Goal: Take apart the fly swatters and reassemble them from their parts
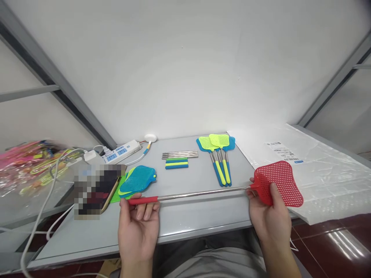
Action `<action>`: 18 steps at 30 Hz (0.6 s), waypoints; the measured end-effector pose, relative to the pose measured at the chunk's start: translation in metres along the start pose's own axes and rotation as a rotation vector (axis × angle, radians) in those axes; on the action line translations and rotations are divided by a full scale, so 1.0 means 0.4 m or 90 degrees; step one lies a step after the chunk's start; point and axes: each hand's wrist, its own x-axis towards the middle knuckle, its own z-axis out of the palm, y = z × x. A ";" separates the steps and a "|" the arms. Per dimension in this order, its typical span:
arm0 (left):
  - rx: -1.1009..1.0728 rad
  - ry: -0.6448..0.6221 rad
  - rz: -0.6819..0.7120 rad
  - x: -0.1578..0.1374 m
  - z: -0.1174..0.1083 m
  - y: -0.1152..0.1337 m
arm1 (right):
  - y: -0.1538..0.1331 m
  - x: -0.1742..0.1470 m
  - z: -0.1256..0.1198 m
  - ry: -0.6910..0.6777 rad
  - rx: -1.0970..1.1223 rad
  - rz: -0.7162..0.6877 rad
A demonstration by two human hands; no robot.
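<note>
A red fly swatter (203, 192) with an extended metal rod stretches level between my two hands, above the table's front part. My left hand (139, 226) is closed round its red handle, palm up. At the other end, my right hand (269, 210) grips the perforated red head, thumb on top and fingers beneath. Beyond the rod lie loose metal rods (179, 155) and a row of blue and yellow handles (176, 163). Several loose swatter heads (137, 179) in blue, yellow and green are stacked near my left hand. Assembled yellow and blue swatters (222, 158) lie fanned out behind the rod.
A phone (98, 193), partly blurred, leans by the stacked heads. Behind it are a power strip (124, 151) and white cables (48, 197). Plastic-wrapped colourful items (34, 166) sit at far left. A white plastic bag (278, 150) with a label covers the right side.
</note>
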 end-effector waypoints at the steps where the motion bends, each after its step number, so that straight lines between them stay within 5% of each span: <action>1: 0.015 0.005 0.024 -0.006 0.005 -0.006 | 0.002 -0.006 0.002 0.001 0.003 -0.007; 5: 0.098 0.035 0.107 -0.049 0.034 -0.054 | 0.017 -0.056 0.024 0.014 -0.005 -0.015; 10: 0.140 0.020 0.076 -0.090 0.052 -0.098 | 0.035 -0.108 0.045 0.031 -0.010 0.032; 13: 0.132 0.022 0.084 -0.081 0.043 -0.089 | 0.041 -0.112 0.045 0.006 -0.032 0.041; 18: 0.103 -0.018 -0.024 -0.044 0.025 -0.048 | 0.037 -0.091 0.039 -0.087 -0.072 0.047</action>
